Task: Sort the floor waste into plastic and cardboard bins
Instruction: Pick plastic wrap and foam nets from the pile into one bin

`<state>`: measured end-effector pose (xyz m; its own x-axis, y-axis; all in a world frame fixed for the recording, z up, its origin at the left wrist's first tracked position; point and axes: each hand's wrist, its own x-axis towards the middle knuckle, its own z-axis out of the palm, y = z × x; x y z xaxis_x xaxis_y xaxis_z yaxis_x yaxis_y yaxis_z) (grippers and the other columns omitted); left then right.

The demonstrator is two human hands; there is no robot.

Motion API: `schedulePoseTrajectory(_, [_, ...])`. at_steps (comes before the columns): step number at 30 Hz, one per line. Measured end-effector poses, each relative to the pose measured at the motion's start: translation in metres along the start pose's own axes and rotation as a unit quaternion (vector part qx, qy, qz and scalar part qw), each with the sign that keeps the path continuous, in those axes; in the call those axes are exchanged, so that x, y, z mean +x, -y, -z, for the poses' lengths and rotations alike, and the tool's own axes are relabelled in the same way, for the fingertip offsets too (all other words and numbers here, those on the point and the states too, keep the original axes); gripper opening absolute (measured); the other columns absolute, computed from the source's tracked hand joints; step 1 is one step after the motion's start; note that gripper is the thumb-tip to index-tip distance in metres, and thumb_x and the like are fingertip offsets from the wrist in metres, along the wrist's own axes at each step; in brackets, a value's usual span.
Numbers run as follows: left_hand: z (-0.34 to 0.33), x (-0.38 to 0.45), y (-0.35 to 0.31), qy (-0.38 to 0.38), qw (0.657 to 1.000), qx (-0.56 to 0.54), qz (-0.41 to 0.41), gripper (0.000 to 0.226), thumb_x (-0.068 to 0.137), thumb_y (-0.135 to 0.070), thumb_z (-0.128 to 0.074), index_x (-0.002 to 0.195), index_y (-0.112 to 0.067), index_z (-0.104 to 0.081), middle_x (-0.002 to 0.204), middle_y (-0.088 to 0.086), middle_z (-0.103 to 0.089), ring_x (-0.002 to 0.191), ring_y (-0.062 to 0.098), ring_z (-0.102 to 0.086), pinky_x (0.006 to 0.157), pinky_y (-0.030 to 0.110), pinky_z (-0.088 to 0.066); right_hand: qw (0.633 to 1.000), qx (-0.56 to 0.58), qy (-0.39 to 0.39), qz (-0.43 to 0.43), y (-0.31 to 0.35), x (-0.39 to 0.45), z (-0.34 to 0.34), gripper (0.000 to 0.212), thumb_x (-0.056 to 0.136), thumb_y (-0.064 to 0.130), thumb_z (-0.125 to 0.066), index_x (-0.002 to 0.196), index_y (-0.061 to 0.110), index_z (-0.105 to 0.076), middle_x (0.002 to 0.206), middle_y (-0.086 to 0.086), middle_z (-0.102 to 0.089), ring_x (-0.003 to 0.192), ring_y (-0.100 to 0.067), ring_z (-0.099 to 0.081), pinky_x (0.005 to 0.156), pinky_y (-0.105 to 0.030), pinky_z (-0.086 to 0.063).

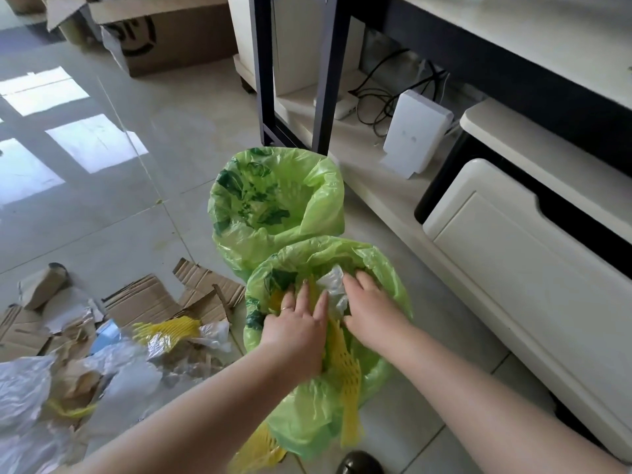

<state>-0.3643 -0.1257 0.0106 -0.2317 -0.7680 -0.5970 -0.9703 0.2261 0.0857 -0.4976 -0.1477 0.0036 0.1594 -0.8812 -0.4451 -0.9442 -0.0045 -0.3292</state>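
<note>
Waste (113, 340) beside bins (273, 196), cabinet (523, 268) behind

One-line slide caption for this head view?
Both hands, left and right, press yellow foam netting and clear plastic into the nearer green-lined bin.

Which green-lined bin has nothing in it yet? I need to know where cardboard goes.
The farther bin by the dark table leg; its liner looks bare inside, while the nearer bin holds yellow foam netting and clear plastic.
</note>
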Motion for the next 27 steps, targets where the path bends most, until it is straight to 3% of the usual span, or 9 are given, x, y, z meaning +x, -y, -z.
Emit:
schedulePoseTrajectory(2, [0.004, -0.016, 0.004, -0.04, 0.998, 0.023, -0.043, 0.096, 0.086, -0.026, -0.058, 0.147, -0.023, 0.017, 0.156, 0.009, 0.02, 0.145, 0.029, 0.012, 0.111, 0.049, -0.029, 1.0, -0.003, -0.02, 0.024, 0.0, -0.012, 0.004, 0.072, 0.094, 0.014, -0.048, 0.15, 0.022, -0.004, 0.159, -0.004, 0.001, 0.145, -0.028, -0.012, 0.114, -0.041, -0.023])
schedulePoseTrajectory(5, [0.001, -0.03, 0.012, -0.126, 0.977, 0.054, -0.165, 0.08, 0.091, -0.03, -0.053, 0.15, -0.025, 0.002, 0.159, 0.004, 0.002, 0.146, 0.023, 0.003, 0.118, 0.044, -0.009, 0.997, -0.018, -0.042, 0.06, 0.0, -0.024, 0.005, 0.076, 0.092, 0.005, -0.046, 0.15, 0.022, -0.001, 0.159, -0.001, 0.004, 0.146, -0.025, -0.007, 0.114, -0.039, -0.022])
schedulePoseTrajectory(8, [-0.006, -0.027, 0.015, -0.12, 0.96, 0.066, -0.245, 0.069, 0.093, -0.039, -0.046, 0.149, -0.028, -0.008, 0.159, -0.001, -0.006, 0.146, 0.021, -0.002, 0.116, 0.043, 0.0, 0.994, -0.039, -0.025, 0.096, 0.0, -0.026, 0.0, 0.077, 0.091, -0.003, -0.041, 0.15, 0.023, 0.001, 0.159, 0.001, 0.007, 0.146, -0.021, -0.001, 0.115, -0.038, -0.02])
schedulePoseTrajectory(13, [-0.021, 0.001, 0.012, 0.015, 0.992, 0.099, -0.078, 0.075, 0.092, -0.062, -0.012, 0.148, -0.019, 0.012, 0.157, 0.005, 0.012, 0.145, 0.023, 0.014, 0.117, 0.048, 0.007, 0.984, -0.137, 0.021, 0.113, -0.003, -0.015, -0.013, 0.07, 0.095, 0.01, -0.044, 0.15, 0.017, -0.001, 0.159, -0.004, 0.004, 0.147, -0.021, -0.002, 0.117, -0.037, -0.016])
schedulePoseTrajectory(19, [-0.033, 0.046, 0.005, 0.092, 0.988, 0.125, -0.012, 0.073, 0.095, -0.056, -0.011, 0.147, -0.011, 0.013, 0.157, 0.01, 0.016, 0.144, 0.026, 0.015, 0.116, 0.05, 0.006, 0.978, -0.172, 0.059, 0.099, 0.004, 0.002, -0.02, 0.059, 0.089, 0.001, -0.041, 0.145, 0.009, -0.025, 0.156, -0.011, -0.016, 0.14, -0.03, -0.024, 0.111, -0.046, -0.032])
schedulePoseTrajectory(22, [-0.031, 0.043, 0.008, 0.049, 0.993, 0.109, -0.01, 0.07, 0.097, -0.052, -0.013, 0.148, -0.01, 0.011, 0.157, 0.011, 0.015, 0.145, 0.026, 0.014, 0.117, 0.048, 0.006, 0.983, -0.148, 0.031, 0.101, 0.005, 0.001, -0.019, 0.057, 0.09, -0.001, -0.038, 0.145, 0.01, -0.025, 0.156, -0.01, -0.018, 0.141, -0.028, -0.023, 0.112, -0.044, -0.031])
schedulePoseTrajectory(25, [-0.017, 0.017, 0.014, -0.057, 0.993, 0.079, -0.071, 0.067, 0.098, -0.046, -0.02, 0.148, -0.011, 0.009, 0.157, 0.01, 0.012, 0.145, 0.025, 0.012, 0.117, 0.042, 0.005, 0.988, -0.101, -0.031, 0.116, 0.005, -0.008, -0.013, 0.058, 0.095, 0.002, -0.037, 0.148, 0.015, -0.019, 0.157, -0.003, -0.016, 0.143, -0.021, -0.019, 0.113, -0.038, -0.031])
schedulePoseTrajectory(27, [-0.007, -0.009, 0.024, -0.127, 0.986, 0.019, -0.105, 0.066, 0.098, -0.043, -0.026, 0.15, -0.015, 0.004, 0.158, 0.006, 0.007, 0.146, 0.022, 0.007, 0.116, 0.036, 0.004, 0.986, -0.078, -0.077, 0.125, 0.008, -0.018, -0.006, 0.055, 0.096, 0.009, -0.041, 0.147, 0.021, -0.024, 0.155, 0.0, -0.024, 0.139, -0.02, -0.029, 0.108, -0.035, -0.036])
